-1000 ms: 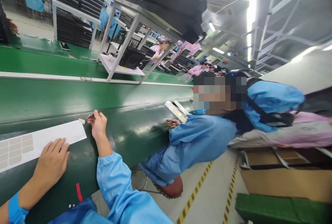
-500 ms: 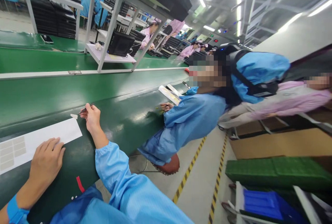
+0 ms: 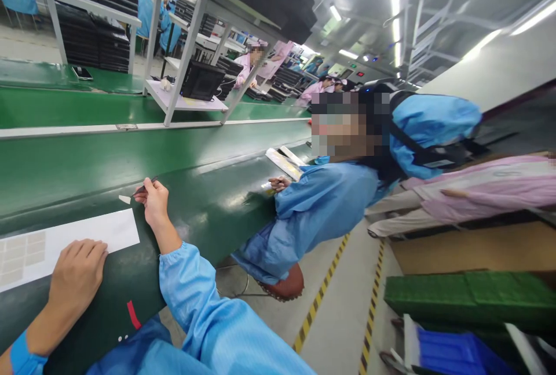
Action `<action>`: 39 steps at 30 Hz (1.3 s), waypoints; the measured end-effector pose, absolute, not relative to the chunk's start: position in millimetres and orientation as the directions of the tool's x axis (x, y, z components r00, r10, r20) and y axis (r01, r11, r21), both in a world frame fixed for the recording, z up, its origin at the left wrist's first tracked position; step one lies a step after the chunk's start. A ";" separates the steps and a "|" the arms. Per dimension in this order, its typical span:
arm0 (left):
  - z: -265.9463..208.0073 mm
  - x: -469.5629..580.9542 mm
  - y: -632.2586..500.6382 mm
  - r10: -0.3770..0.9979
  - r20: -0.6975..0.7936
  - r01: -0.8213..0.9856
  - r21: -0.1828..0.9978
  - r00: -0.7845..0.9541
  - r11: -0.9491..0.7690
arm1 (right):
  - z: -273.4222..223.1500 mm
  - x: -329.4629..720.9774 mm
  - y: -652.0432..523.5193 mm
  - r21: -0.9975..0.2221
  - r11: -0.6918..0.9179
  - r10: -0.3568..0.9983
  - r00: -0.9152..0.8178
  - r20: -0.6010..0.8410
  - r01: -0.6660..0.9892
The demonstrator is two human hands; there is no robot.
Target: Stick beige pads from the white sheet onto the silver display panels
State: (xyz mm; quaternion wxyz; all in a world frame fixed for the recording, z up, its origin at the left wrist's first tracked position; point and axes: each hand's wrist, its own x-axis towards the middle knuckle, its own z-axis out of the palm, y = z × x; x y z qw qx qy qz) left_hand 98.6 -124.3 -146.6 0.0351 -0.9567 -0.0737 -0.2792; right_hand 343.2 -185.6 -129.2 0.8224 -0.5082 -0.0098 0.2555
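Note:
My left hand (image 3: 79, 275) lies across a long white sheet (image 3: 118, 229) on the green table, fingers stretched out flat over it. Several pale grey rectangular labels (image 3: 22, 256) are stuck to the sheet's left end. Beyond the sheet's right end, my right hand (image 3: 153, 202) is closed round dark tweezers (image 3: 141, 189). A small whitish label (image 3: 125, 199) is at the tweezers' tips, just above or on the tabletop; I cannot tell which.
A red strip (image 3: 134, 315) lies by the table's near edge. To the right a co-worker in a blue smock (image 3: 324, 207) sits at the same table, beside white strips (image 3: 284, 163). A metal rack (image 3: 191, 56) stands across the green belt (image 3: 130, 152).
The view has tilted a little, so the scene sits slightly lower. Both hands keep nearly the same places, the tweezers still in my right hand.

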 end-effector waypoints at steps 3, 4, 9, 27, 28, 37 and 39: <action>-146.5 98.7 -124.7 0.111 0.548 0.156 -0.037 0.829 -0.987 | -130.5 343.0 -185.7 -0.842 0.351 0.430 0.870 -0.243 -0.409; -146.3 98.8 -124.9 0.105 0.551 0.154 -0.042 0.828 -0.987 | -130.9 343.0 -185.7 -0.842 0.351 0.429 0.870 -0.243 -0.409; -144.5 98.9 -125.9 0.089 0.558 0.147 -0.061 0.825 -0.987 | -132.8 343.7 -185.6 -0.843 0.352 0.430 0.870 -0.239 -0.406; -140.2 99.3 -129.4 0.070 0.567 0.144 -0.087 0.820 -0.986 | -134.7 344.3 -186.5 -0.859 0.341 0.425 0.878 -0.222 -0.382; -140.5 99.6 -129.5 0.070 0.567 0.145 -0.087 0.821 -0.986 | -135.3 344.6 -186.8 -0.860 0.341 0.424 0.879 -0.221 -0.380; -134.7 94.0 -133.9 0.126 0.515 0.183 -0.061 0.848 -0.981 | -134.0 339.4 -184.0 -0.845 0.371 0.436 0.876 -0.208 -0.385; -134.3 98.4 -133.1 0.118 0.500 0.161 -0.044 0.858 -0.986 | -134.0 345.2 -188.4 -0.845 0.375 0.414 0.884 -0.215 -0.381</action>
